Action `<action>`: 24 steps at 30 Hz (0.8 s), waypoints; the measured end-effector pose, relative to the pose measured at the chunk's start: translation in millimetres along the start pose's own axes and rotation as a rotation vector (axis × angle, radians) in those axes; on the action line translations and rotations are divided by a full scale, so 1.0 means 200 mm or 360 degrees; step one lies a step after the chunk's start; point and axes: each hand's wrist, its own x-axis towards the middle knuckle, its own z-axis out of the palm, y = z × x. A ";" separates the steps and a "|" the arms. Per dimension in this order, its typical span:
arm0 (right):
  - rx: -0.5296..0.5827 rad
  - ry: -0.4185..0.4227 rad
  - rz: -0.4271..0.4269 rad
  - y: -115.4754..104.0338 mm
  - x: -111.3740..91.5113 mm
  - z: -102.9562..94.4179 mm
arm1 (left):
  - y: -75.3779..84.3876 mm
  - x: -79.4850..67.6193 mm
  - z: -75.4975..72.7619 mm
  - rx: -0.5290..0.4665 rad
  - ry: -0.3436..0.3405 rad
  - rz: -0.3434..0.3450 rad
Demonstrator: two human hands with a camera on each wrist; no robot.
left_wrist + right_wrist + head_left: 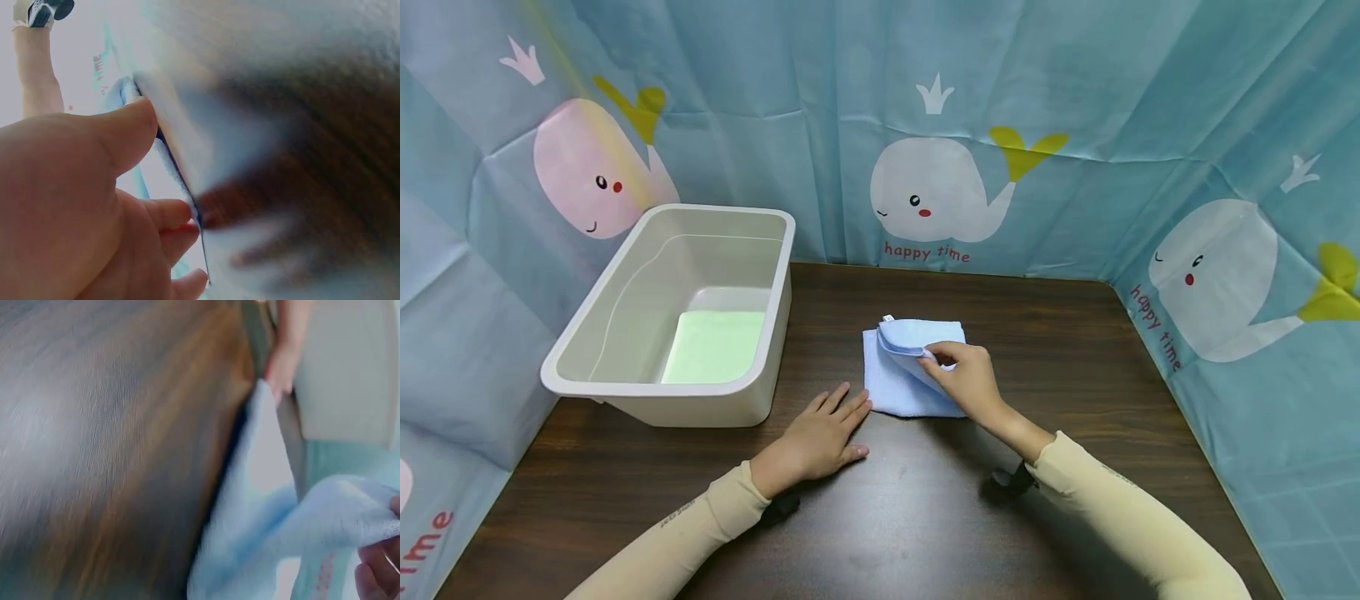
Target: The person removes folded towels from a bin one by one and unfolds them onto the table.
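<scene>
Right fingers (943, 348) pinching a flap of the blue cloth (906, 390), left fingers (853, 403) splayed at its front-left corner, bench's (880, 517) back edge beyond.

A curtained-off corner, whether in a home or a studio cannot be told. Blue fabric (737, 158) printed with cartoon whales (936, 187) and "happy time" hangs behind the dark wood-grain table (887, 525) and along its left and right sides.
</scene>
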 end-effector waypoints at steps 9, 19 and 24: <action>0.0097 0.0285 0.0329 0.14 -0.06 -0.24 | 0.02 -0.01 -0.03 0.0068 -0.0028 -0.0063; 0.0063 0.0497 0.0584 0.22 -0.15 -0.45 | 0.02 -0.03 -0.03 0.0173 -0.0003 -0.0123; -0.0030 0.0503 0.0722 0.35 -0.22 -0.48 | 0.03 -0.02 -0.03 0.0245 -0.0003 -0.0158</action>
